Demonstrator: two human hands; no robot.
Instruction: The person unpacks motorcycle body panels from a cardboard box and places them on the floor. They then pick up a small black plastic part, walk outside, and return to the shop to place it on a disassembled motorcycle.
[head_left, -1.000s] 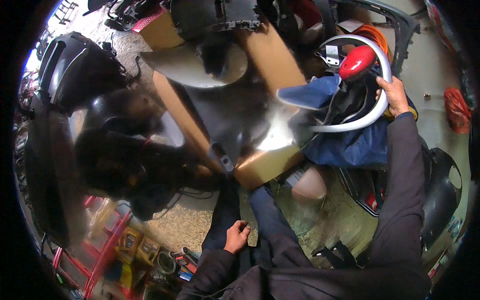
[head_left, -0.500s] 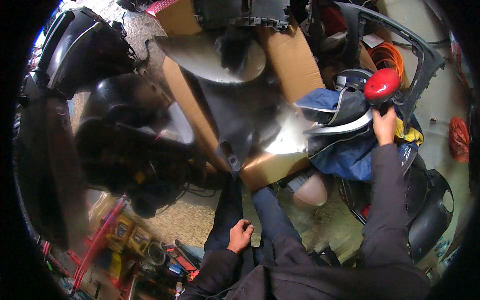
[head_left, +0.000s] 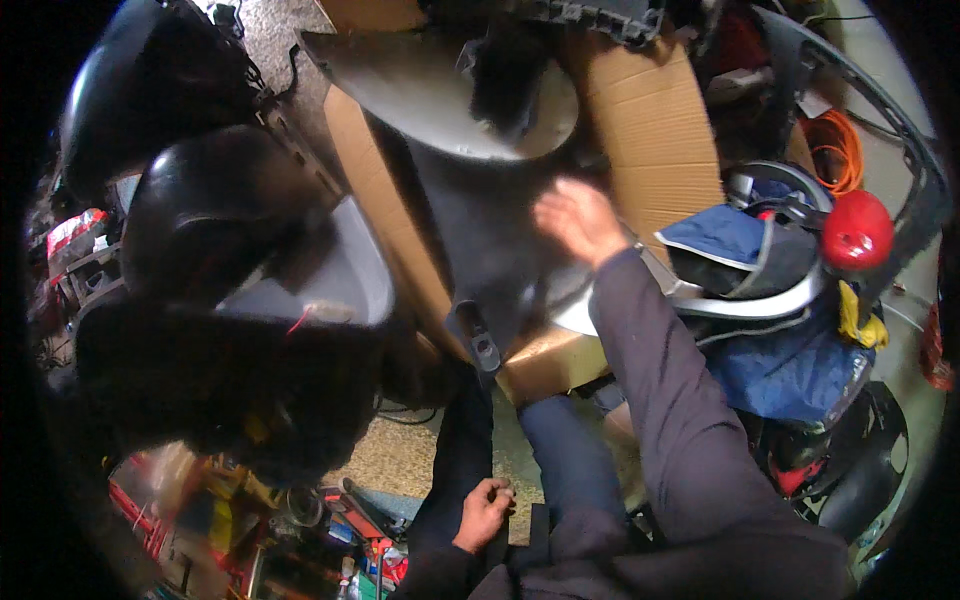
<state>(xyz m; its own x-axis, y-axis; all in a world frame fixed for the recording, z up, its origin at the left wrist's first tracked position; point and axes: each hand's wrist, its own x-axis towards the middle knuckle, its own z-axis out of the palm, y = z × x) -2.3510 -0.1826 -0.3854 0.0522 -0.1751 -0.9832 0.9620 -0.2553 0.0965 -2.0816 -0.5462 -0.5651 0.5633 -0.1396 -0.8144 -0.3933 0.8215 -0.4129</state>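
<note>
So on the far left there's a big shiny black curved panel (head_left: 190,215), then a grey plastic bin (head_left: 365,265), with a heap of red and black tool clutter (head_left: 365,515) lower down. Next up is the cardboard box (head_left: 395,220), flaps standing on both sides, with the dark moulded panel (head_left: 480,220) inside it. A pale shell (head_left: 425,105) lies over the panel's far end, so that's kinda in the way. Left hand (head_left: 485,513) is down by the legs (head_left: 565,450), fingers loosely curled, can't tell if anything's in it. Right hand (head_left: 582,220) is over the panel, blurry, fingers stretched out; can't tell if it touches, and the sleeve (head_left: 665,360) hides part of the box. Past that it's a blue bag (head_left: 780,380), a silver hoop (head_left: 780,303) lying across it, an orange cable coil (head_left: 845,150), a rounded red piece (head_left: 857,232) near the hoop, and a dark frame (head_left: 925,180) at the edge
</note>
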